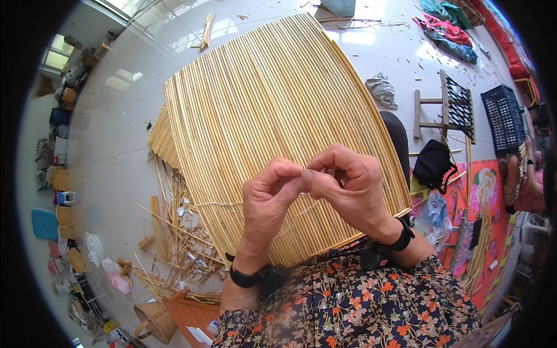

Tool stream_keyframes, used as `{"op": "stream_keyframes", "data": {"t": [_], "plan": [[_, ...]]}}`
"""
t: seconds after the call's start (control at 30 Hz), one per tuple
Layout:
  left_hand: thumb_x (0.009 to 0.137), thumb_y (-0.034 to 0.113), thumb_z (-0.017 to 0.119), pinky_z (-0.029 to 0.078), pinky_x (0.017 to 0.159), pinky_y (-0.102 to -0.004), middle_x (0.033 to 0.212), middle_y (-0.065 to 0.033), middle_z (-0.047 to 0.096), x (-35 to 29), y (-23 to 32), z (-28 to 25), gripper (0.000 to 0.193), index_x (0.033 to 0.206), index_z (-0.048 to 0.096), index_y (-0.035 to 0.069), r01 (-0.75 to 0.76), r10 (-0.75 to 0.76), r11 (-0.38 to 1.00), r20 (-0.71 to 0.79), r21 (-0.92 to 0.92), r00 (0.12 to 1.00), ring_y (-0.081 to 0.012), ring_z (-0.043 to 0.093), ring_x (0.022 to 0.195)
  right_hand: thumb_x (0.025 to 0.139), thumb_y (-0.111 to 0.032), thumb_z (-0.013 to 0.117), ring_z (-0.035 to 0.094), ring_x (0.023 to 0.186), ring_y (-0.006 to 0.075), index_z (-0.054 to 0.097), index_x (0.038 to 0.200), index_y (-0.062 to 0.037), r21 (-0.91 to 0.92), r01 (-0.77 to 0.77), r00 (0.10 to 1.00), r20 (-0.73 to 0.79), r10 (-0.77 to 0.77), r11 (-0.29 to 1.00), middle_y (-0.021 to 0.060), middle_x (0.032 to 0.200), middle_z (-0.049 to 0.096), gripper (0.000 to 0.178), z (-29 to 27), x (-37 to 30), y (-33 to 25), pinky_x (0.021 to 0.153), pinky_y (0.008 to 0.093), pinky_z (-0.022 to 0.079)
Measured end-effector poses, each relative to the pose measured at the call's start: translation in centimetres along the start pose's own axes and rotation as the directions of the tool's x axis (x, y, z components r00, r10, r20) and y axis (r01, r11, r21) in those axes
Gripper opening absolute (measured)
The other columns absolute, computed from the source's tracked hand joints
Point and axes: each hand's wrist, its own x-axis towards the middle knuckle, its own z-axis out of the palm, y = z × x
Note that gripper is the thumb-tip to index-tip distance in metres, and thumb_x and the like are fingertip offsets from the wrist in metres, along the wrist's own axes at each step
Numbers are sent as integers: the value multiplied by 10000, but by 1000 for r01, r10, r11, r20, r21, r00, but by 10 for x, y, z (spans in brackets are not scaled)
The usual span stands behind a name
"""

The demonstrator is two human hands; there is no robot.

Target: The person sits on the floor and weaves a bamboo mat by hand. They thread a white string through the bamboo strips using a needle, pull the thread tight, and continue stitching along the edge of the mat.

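A large mat of straw-coloured reed stalks point(249, 110), laid side by side, slopes across my lap. Above its near part, my left hand point(271, 194) and my right hand point(348, 182) meet fingertip to fingertip. Both are closed in a pinch, thumbs against bent forefingers. A thin pale thread point(223, 204) crosses the stalks on the left and shows again as a loose curve below my fingers, running up toward them. The exact bit between the fingertips is mostly hidden.
Loose stalks and scraps point(188, 240) litter the floor at left, beside a second reed piece point(162, 139). To the right are a low wooden stool point(444, 107), a black bag point(434, 165), a dark plastic crate point(502, 119) and another person's arm point(529, 180). A wooden bucket point(156, 322) stands lower left.
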Motion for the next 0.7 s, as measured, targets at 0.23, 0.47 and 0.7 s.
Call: {"op": "stream_keyframes", "data": {"t": [0.23, 0.47, 0.7], "plan": [[971, -37, 667, 585, 809, -273, 973, -29, 631, 0, -2, -2, 136, 1099, 704, -11, -4, 4, 1000, 4, 14, 1000, -132, 675, 920, 887, -73, 780, 586, 581, 36, 697, 882, -16, 60, -14, 1000, -25, 16, 998, 15, 678, 662, 101, 1, -1, 0, 483, 217, 446], [977, -41, 653, 608, 814, -290, 975, -35, 634, 0, -2, -2, 146, 1112, 700, -13, -2, 2, 1000, 19, -7, 1000, -150, 690, 927, 889, -69, 784, 658, 625, 48, 704, 902, -9, 88, -44, 999, -27, 46, 995, 31, 716, 698, 101, 0, -2, 0, 513, 203, 494], [982, -31, 649, 611, 802, -296, 965, -49, 638, 0, 0, 2, 139, 1112, 696, -13, -9, 9, 1000, 11, 0, 1000, -168, 706, 901, 910, -74, 775, 719, 677, 77, 724, 956, 5, 164, -84, 996, 3, 85, 983, 47, 771, 731, 105, -2, -2, -4, 552, 197, 547]]}}
